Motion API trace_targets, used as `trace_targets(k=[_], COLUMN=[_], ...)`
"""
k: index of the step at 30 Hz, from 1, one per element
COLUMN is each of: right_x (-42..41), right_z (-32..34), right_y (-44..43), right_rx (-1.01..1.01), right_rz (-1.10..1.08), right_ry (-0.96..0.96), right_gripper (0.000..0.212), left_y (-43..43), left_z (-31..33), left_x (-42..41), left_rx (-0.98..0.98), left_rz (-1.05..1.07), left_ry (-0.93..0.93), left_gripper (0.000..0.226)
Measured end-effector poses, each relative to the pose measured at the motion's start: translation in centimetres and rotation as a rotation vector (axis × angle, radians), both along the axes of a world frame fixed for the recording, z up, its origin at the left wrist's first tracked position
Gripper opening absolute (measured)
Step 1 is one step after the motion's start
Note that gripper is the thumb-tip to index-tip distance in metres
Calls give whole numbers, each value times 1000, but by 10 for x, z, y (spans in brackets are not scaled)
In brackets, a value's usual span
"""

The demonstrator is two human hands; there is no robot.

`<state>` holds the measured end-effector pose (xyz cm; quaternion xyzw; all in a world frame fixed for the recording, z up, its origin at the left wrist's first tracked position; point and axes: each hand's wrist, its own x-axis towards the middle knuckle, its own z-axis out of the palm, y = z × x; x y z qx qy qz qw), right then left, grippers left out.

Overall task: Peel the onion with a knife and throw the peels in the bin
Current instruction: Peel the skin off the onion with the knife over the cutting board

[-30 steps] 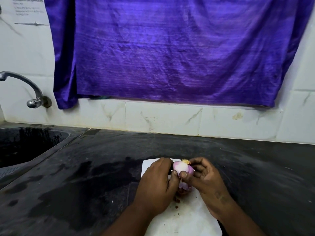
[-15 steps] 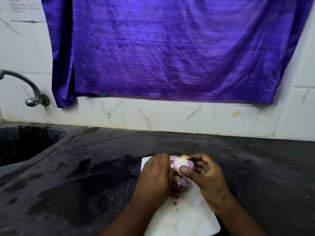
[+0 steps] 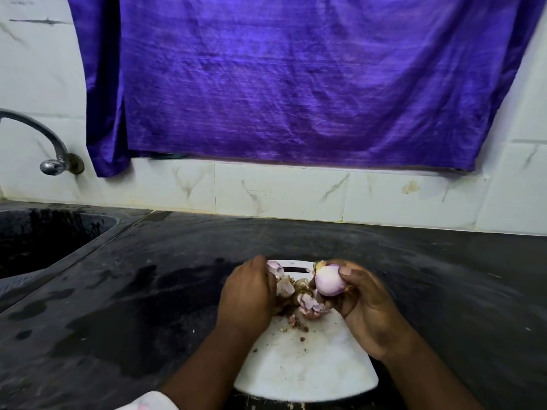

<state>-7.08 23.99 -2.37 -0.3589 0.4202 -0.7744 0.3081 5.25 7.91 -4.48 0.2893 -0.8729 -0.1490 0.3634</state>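
Note:
My right hand grips a pale pink peeled onion above the far end of a white cutting board. My left hand is closed just left of it, pinching a strip of pink onion peel. More loose peels and brown scraps lie on the board between the two hands. No knife or bin is visible.
The board lies on a dark, wet stone counter. A black sink with a metal tap is at the left. A white tiled wall and a purple cloth stand behind the counter.
The hands have pulled apart: the right hand has carried the onion rightward, and the left has come away holding a peel. More peels now lie on the board.

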Motion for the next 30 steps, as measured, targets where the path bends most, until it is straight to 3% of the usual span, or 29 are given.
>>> trace_targets(k=[2, 7, 10, 14, 16, 24, 30], right_x=[-3, 1, -1, 1, 2, 3, 1], right_z=[-2, -1, -6, -6, -5, -7, -7], right_y=[-2, -3, -5, -4, -3, -4, -2], right_rx=[16, 109, 143, 148, 152, 105, 33], right_rz=[-34, -136, -191, -199, -195, -211, -169], right_ry=[-5, 174, 227, 282, 299, 359, 374], right_gripper=[21, 53, 61, 46, 44, 44, 53], left_y=[3, 5, 8, 19, 20, 17, 15], left_z=[0, 1, 5, 9, 8, 7, 10], left_x=[1, 0, 4, 2, 0, -1, -5], left_rx=[-46, -122, -119, -21, 8, 327, 699], left_rz=[-24, -32, -110, -427, -484, -538, -512], left_ry=[-9, -78, 45, 268, 307, 520, 615], left_gripper=[20, 36, 42, 23, 17, 4, 15])
